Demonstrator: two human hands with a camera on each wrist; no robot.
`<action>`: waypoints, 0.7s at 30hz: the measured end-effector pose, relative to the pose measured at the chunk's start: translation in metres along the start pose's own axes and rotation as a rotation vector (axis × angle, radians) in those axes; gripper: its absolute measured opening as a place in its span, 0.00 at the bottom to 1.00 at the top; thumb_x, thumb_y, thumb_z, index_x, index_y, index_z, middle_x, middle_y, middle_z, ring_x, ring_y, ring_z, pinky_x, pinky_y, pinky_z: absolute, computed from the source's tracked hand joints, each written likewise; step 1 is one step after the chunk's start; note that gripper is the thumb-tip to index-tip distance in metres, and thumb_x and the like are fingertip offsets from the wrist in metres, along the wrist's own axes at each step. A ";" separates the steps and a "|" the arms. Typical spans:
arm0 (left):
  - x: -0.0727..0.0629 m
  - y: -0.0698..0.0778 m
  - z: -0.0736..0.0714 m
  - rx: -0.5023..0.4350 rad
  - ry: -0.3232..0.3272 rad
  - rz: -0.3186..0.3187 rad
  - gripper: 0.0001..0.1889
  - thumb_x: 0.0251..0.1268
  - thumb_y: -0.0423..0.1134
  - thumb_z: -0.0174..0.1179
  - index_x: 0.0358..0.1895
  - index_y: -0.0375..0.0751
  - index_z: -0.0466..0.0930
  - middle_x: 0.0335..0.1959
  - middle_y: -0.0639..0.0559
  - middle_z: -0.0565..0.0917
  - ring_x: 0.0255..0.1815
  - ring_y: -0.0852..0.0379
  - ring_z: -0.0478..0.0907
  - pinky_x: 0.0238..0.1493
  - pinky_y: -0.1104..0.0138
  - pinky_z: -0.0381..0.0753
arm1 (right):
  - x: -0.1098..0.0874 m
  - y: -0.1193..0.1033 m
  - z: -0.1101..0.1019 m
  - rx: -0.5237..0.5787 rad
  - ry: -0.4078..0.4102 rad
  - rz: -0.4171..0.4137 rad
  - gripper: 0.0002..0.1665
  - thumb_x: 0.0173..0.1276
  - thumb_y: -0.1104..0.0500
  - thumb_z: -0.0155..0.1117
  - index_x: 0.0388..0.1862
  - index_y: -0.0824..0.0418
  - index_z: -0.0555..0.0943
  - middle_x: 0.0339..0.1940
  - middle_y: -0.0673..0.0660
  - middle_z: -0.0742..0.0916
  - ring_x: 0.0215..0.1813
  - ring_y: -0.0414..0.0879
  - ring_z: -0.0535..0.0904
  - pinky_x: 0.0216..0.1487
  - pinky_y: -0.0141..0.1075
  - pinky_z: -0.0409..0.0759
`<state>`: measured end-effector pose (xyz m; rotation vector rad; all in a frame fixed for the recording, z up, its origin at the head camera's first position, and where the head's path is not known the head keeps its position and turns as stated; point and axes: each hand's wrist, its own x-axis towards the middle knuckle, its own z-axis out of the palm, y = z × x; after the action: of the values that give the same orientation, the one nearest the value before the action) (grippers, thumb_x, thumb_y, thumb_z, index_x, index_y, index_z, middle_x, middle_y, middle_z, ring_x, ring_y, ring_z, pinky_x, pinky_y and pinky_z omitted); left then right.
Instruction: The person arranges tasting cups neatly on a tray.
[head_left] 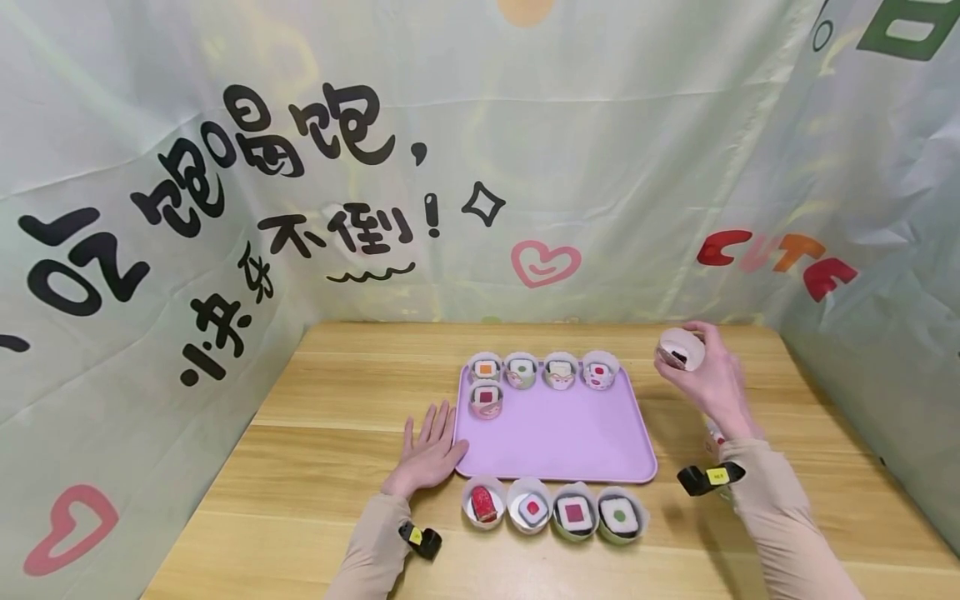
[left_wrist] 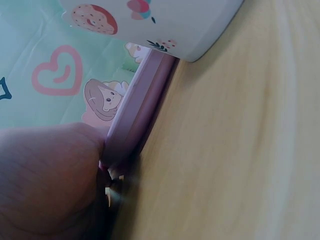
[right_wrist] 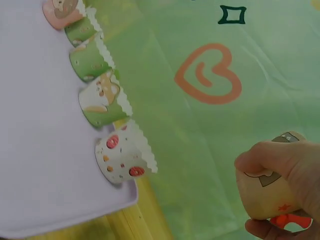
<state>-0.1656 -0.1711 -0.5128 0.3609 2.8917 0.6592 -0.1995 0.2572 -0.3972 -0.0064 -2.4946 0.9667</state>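
Observation:
My right hand [head_left: 708, 375] grips a paper baking cup [head_left: 686, 348] above the table, to the right of the tray; something dark shows inside it. In the right wrist view the thumb lies across that cup's printed side [right_wrist: 260, 192]. My left hand [head_left: 429, 450] lies with straight, spread fingers beside the left edge of the lilac tray [head_left: 558, 442], its thumb at the rim. Several cups holding sushi-like pieces line the tray's far edge, ending with a white printed cup [head_left: 600, 371]. One pink cup [head_left: 486, 400] stands in front of the leftmost.
Along the tray's near edge stands a row of filled cups, from one with a red piece [head_left: 483, 505] to one with a green-centred piece [head_left: 619, 515]. A printed item [head_left: 715, 435] is mostly hidden by the right wrist. Printed cloth [head_left: 450, 100] hangs around the wooden table [head_left: 315, 417].

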 end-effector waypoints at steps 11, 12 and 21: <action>0.000 0.000 0.000 0.004 -0.004 -0.004 0.36 0.81 0.57 0.36 0.82 0.39 0.44 0.85 0.46 0.40 0.86 0.45 0.33 0.80 0.42 0.22 | -0.002 -0.018 0.012 0.095 0.027 -0.015 0.38 0.53 0.58 0.79 0.61 0.65 0.75 0.53 0.70 0.85 0.51 0.62 0.80 0.45 0.39 0.70; 0.001 0.000 0.000 0.005 -0.002 -0.004 0.36 0.81 0.56 0.36 0.82 0.39 0.45 0.85 0.46 0.40 0.86 0.45 0.33 0.80 0.42 0.22 | -0.002 -0.020 0.014 0.097 0.024 -0.018 0.38 0.53 0.57 0.80 0.61 0.65 0.75 0.52 0.70 0.85 0.50 0.62 0.80 0.45 0.39 0.70; 0.001 0.000 -0.001 -0.004 -0.013 -0.010 0.37 0.81 0.57 0.36 0.82 0.39 0.44 0.85 0.47 0.39 0.86 0.45 0.33 0.80 0.42 0.22 | -0.006 -0.037 0.031 0.114 -0.055 -0.077 0.36 0.54 0.58 0.80 0.61 0.65 0.75 0.51 0.70 0.86 0.50 0.63 0.82 0.48 0.44 0.75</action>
<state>-0.1663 -0.1714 -0.5123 0.3489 2.8772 0.6588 -0.2015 0.2092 -0.3961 0.1538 -2.4663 1.0883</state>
